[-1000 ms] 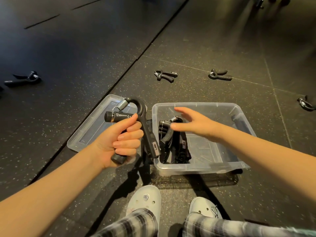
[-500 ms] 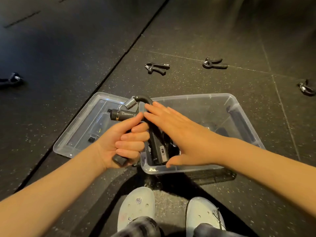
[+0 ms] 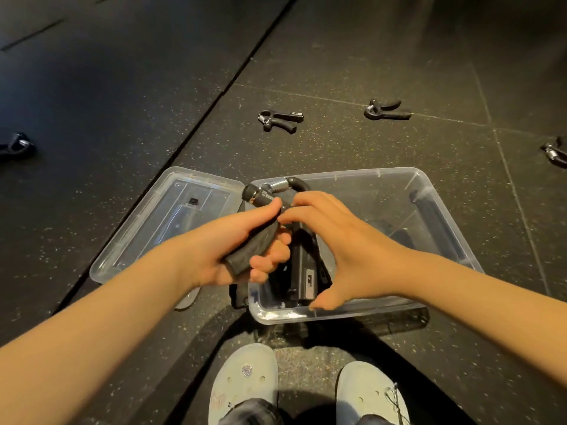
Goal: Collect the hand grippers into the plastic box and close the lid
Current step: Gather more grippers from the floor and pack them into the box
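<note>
My left hand (image 3: 236, 246) grips one foam handle of a black hand gripper (image 3: 264, 199) over the left end of the clear plastic box (image 3: 441, 191). The gripper's spring and curved top point away from me. My right hand (image 3: 340, 246) hovers above the box with its fingertips touching the gripper's other handle and its thumb spread toward the near wall. More black hand grippers (image 3: 306, 277) lie inside the box beneath both hands, partly hidden. The clear lid (image 3: 138, 240) lies flat on the floor to the box's left.
Loose hand grippers lie on the dark rubber floor: one (image 3: 280, 119) beyond the box, another (image 3: 387, 110) further right, one (image 3: 555, 154) at the right edge, one (image 3: 15, 147) at the left edge. My two pale shoes (image 3: 245, 381) stand just before the box.
My left hand carried the gripper rightward and turned it, so it now sits over the box. My right hand drew in, its fingertips meeting the gripper's other handle.
</note>
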